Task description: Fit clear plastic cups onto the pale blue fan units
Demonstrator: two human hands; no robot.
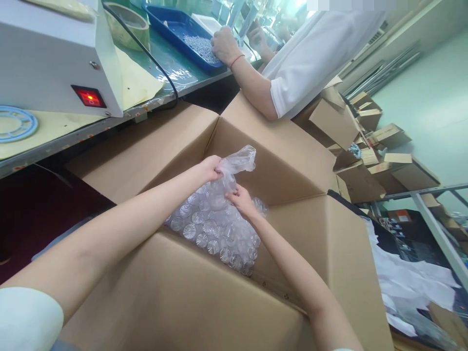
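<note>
A large open cardboard box (300, 168) stands in front of me. Inside lies a clear plastic bag (239, 163) whose loose top is bunched up between my hands. Below it, many clear round pieces (210, 226) sit packed closely in rows; whether all of them are inside the bag I cannot tell. My left hand (211, 168) is closed on the gathered top of the bag. Lower and to the right, my right hand (241, 200) pinches the same plastic just above the round pieces.
At upper left is a workbench with a white machine (54, 58), its red switch lit, and a tape roll (127, 27). A co-worker's hand (226, 46) rests at a blue tray (179, 31) of small pieces. Cardboard boxes (395, 175) are piled at right beside a metal rack (435, 229).
</note>
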